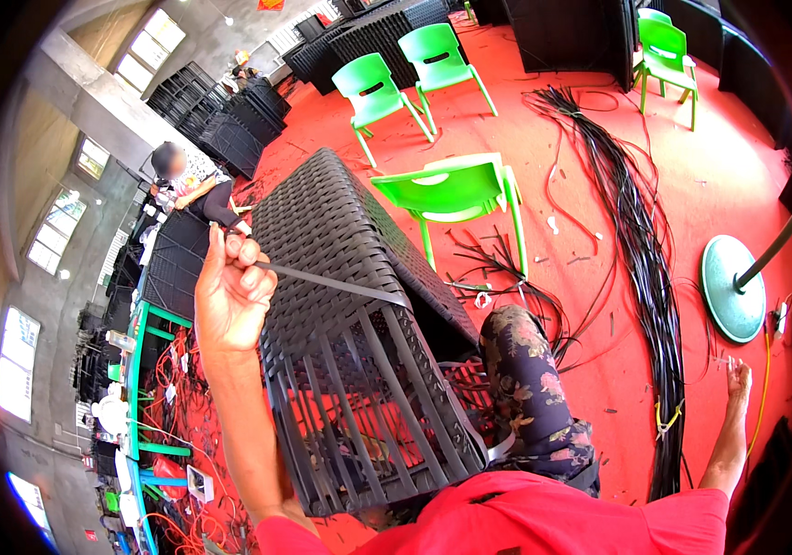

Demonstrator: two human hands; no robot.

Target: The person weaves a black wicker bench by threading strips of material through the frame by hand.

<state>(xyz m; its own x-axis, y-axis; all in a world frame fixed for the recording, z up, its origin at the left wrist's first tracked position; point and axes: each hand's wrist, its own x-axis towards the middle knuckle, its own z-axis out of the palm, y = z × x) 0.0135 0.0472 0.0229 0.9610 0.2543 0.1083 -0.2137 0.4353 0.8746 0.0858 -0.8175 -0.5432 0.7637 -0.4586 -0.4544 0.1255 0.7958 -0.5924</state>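
Observation:
A half-woven black wicker frame (322,240) stands tilted in front of me. Flat strips are interlaced over its upper part, while bare parallel strips (349,398) span the lower part. Beside its left face is my raised left hand (237,296), closed with fingers curled on the end of a flat black strip (331,281). That strip runs taut from the fingers to the frame's near corner. Far out to the right, above the red floor, my right arm is stretched with my right hand (738,379) at its end; its fingers are too small and smeared to read.
Beyond the frame stands a green plastic chair (451,190), with more chairs further back. A long bundle of black strips (636,268) lies along the red floor. At right is a round-based stand (733,289). Another person (188,180) sits at the far left.

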